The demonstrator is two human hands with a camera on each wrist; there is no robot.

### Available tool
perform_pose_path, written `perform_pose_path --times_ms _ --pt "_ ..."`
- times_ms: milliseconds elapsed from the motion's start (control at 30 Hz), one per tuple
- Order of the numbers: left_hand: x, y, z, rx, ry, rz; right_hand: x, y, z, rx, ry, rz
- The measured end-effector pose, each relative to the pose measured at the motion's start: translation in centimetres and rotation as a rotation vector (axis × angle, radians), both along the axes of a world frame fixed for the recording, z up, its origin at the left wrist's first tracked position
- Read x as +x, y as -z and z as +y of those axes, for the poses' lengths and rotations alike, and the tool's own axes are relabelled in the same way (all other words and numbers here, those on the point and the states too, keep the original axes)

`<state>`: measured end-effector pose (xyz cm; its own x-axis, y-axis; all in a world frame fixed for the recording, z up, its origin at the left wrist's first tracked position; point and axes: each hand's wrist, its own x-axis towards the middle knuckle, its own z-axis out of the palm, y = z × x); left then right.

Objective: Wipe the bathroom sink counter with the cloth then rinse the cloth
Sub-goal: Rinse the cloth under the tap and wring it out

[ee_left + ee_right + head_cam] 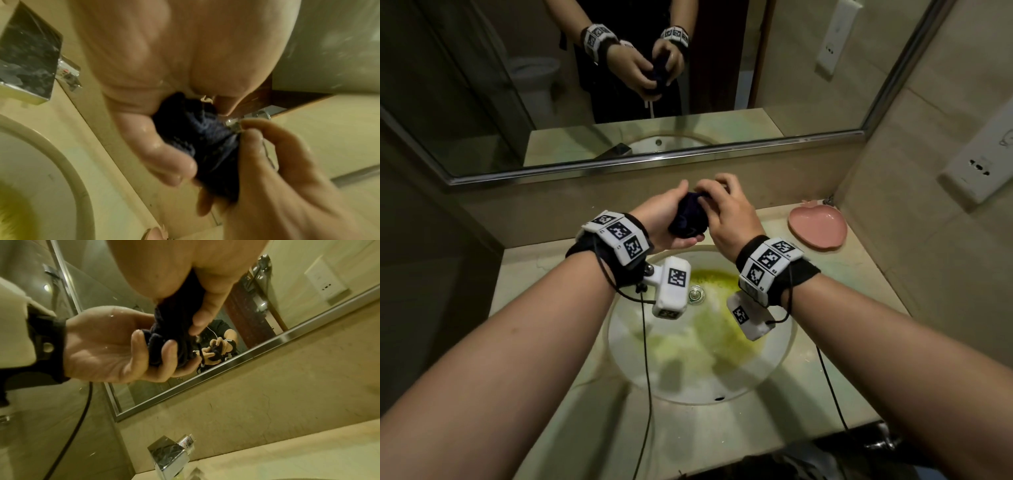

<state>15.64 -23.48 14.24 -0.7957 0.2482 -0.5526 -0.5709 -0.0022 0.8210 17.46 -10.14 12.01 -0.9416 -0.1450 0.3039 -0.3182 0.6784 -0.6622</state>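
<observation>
- My left hand (666,221) and right hand (729,219) both clamp the wadded dark cloth (690,219) above the sink (619,346)
- Pink dish (816,226) on the counter (852,274) at 2 o'clock

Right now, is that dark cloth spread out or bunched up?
Bunched up: the cloth is a wad gripped between the left hand and right hand.

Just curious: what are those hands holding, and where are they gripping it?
A bunched dark cloth: the left hand cups its lower part, the right hand pinches its top.
</observation>
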Motion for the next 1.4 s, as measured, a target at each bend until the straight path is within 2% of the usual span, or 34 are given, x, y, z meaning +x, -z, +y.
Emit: perform_pose_path --times_ms 167,333,467,567,633,733,867,1100,1400 --pt "0.1 0.7 0.9 -0.006 -0.099 0.105 0.8 -0.2 -0.2 0.03 -0.082 0.043" --pt "0.0 1.1 0.3 0.038 -0.078 0.037 1.2 0.2 0.5 0.21 -0.213 0.101" --pt "1.1 0.6 0.6 0.057 -0.018 0.017 1.1 0.6 0.7 0.267 -0.207 0.078" --pt "1.4 0.7 1.6 0.037 -0.135 0.053 0.9 0.3 0.5 0.262 -0.145 0.041" --pt "1.0 1.0 2.2 -0.011 -0.245 0.146 0.9 0.0 0.4 0.251 -0.108 0.036" --pt "0.8 1.4 2.7 -0.12 -0.248 0.332 0.9 0.0 0.0 0.183 -0.071 0.071" --pt "0.8 1.9 2.9 -0.147 -0.327 0.485 0.5 -0.4 -0.6 0.105 -0.013 0.147" --pt "1.3 1.3 2.4 -0.503 -0.336 0.859 0.2 -1.6 -1.7 -0.051 0.115 0.043" --pt "0.7 1.6 1.8 -0.71 -0.269 0.998 -1.7 -2.3 -2.3 -0.134 0.2 -0.192"
